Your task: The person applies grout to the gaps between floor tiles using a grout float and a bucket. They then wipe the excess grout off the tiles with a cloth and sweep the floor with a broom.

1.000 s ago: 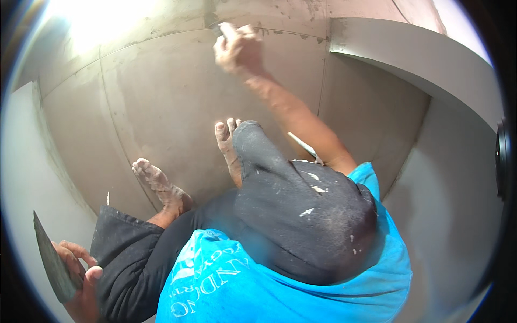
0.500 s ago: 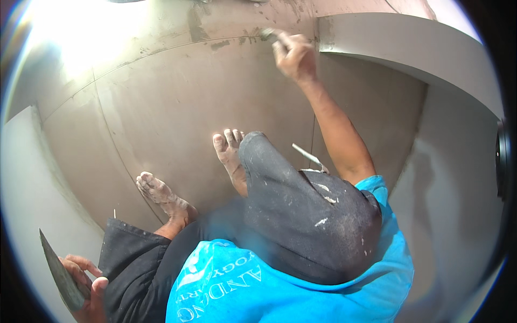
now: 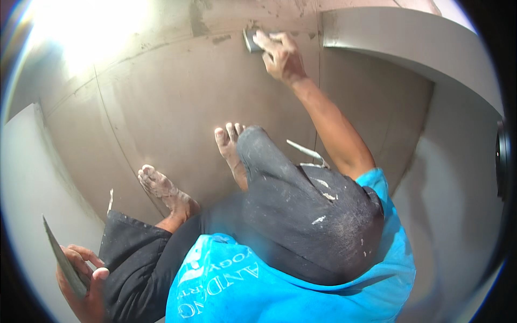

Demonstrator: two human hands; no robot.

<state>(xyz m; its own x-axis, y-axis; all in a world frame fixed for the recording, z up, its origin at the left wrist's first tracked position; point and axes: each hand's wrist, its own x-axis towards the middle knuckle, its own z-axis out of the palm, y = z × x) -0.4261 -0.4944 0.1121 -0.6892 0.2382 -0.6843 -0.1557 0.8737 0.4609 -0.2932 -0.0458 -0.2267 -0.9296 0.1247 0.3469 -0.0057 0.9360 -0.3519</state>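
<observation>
Head view: right hand [image 3: 281, 54] grips scraper [image 3: 251, 40] at floor [image 3: 177, 102] joint near far edge; left hand [image 3: 81, 280] closed on trowel [image 3: 62, 261]; keep blade flat, steady pressure

Shirt [image 3: 301, 290] is bright turquoise with white print on it. Trousers [image 3: 301, 226] are charcoal black, flecked all over with white spatter. Floor tiles [image 3: 177, 97] are a dull grey-brown with darker smears near the top edge. Wall [image 3: 463, 177] is plain pale grey.
</observation>
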